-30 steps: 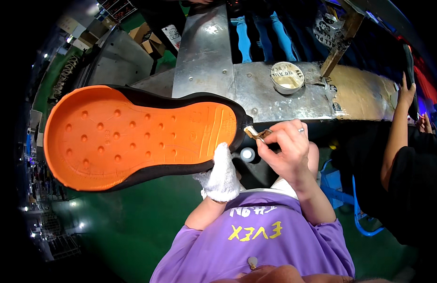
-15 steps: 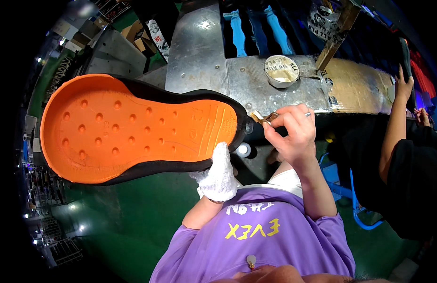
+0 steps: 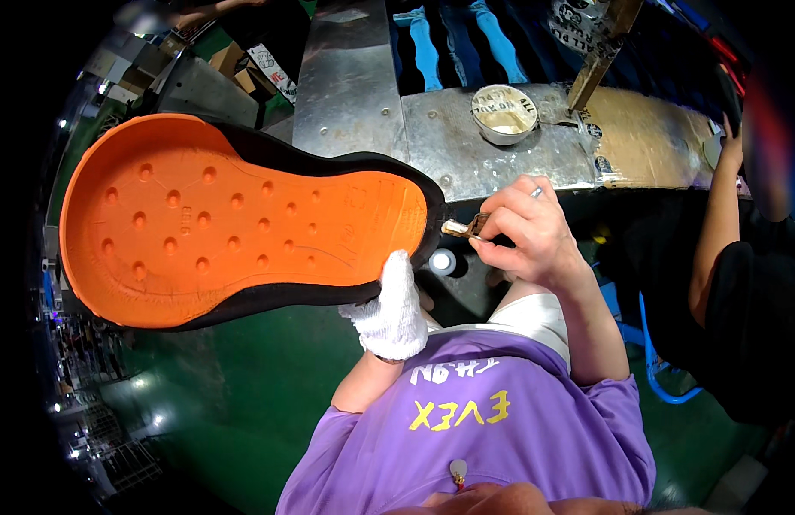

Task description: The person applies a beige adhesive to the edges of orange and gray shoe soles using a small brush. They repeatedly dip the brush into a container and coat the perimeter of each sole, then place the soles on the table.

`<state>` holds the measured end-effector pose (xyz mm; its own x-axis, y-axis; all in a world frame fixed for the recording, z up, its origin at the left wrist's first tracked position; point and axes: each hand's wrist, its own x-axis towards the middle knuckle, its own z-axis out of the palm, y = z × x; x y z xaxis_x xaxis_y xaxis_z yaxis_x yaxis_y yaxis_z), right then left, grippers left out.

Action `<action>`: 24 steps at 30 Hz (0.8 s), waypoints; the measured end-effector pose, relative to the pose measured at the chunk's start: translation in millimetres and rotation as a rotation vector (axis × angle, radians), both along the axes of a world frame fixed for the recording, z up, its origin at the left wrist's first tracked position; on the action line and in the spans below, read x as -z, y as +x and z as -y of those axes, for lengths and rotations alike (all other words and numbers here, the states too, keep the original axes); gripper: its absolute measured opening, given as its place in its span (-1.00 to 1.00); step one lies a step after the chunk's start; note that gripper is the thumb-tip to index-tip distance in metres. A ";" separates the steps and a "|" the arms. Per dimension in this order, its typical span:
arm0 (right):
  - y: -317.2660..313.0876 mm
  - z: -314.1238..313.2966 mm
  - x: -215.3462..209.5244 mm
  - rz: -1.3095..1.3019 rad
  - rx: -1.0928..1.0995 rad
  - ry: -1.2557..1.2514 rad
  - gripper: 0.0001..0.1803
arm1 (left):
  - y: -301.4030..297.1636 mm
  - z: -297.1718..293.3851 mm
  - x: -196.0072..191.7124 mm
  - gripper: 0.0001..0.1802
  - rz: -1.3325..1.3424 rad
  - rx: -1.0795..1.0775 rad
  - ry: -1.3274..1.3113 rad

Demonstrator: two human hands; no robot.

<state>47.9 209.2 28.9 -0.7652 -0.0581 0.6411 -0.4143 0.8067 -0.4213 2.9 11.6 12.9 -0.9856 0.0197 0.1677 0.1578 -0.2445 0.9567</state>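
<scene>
In my left hand, which wears a white knitted glove, is a large shoe piece with an orange underside covered in small round bumps and a black edge. The thumb presses on the orange face near its narrow end; the other fingers are hidden beneath. My bare right hand pinches a small brush with a pale, coated tip. That tip points at the narrow end of the shoe piece, with a slight gap between them.
A metal-topped bench runs along the far side, carrying a bowl of pale paste. Beyond it are blue slats. A wooden post stands right of the bowl. A co-worker's arm and a blue stool frame are at right.
The brush tip, over the black edge's narrow end before, has drawn slightly away from it. The shoe piece has shifted a little left and up in view. Both hands keep their hold.
</scene>
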 end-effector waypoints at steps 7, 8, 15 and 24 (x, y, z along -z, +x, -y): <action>11.5 -9.9 6.9 0.033 -0.067 0.019 -0.75 | 5.8 6.7 -6.4 -0.76 0.106 0.040 -0.220; 15.0 -10.9 13.8 0.043 -0.068 0.004 -0.76 | 6.1 3.8 -12.1 -0.76 0.131 0.041 -0.154; 60.9 -24.4 129.0 0.286 0.146 -0.670 -0.85 | -0.1 -18.2 -4.5 -0.78 0.261 0.240 -0.148; 98.1 12.9 290.5 -0.054 -0.359 -1.901 -0.35 | 23.0 -108.4 44.3 -0.62 0.546 1.064 -0.089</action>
